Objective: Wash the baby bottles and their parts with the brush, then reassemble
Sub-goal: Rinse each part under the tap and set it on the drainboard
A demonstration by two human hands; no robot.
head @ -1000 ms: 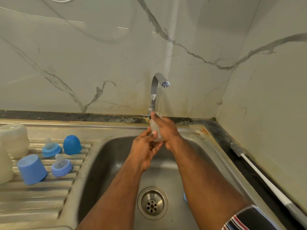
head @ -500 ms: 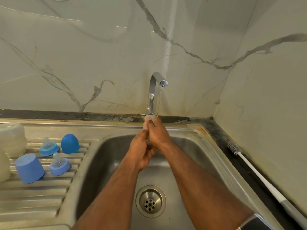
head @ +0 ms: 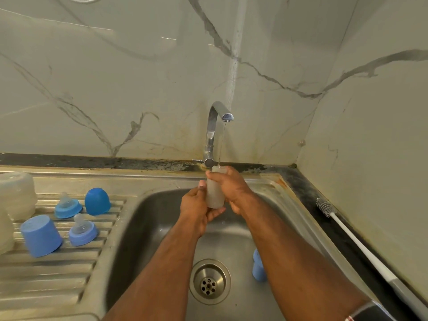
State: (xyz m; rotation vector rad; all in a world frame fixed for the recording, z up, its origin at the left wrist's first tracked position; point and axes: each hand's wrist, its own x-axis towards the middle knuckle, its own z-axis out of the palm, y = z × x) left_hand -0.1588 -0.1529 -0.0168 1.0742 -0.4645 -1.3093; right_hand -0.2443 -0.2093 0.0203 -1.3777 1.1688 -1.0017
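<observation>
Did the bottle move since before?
Yes. The bottle has tipped upright, its open top now right under the tap's thin stream; a second ago it sat lower.

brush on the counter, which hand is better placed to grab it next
Right, probably. The bottle brush lies on the dark counter along the right wall, on the side of the right hand. The left hand already cradles the bottle from below, so it could likely keep hold alone.

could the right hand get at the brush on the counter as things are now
Probably not yet: the right hand grips the bottle under the tap. The brush lies unblocked on the counter to its right, once the left hand takes over.
</observation>
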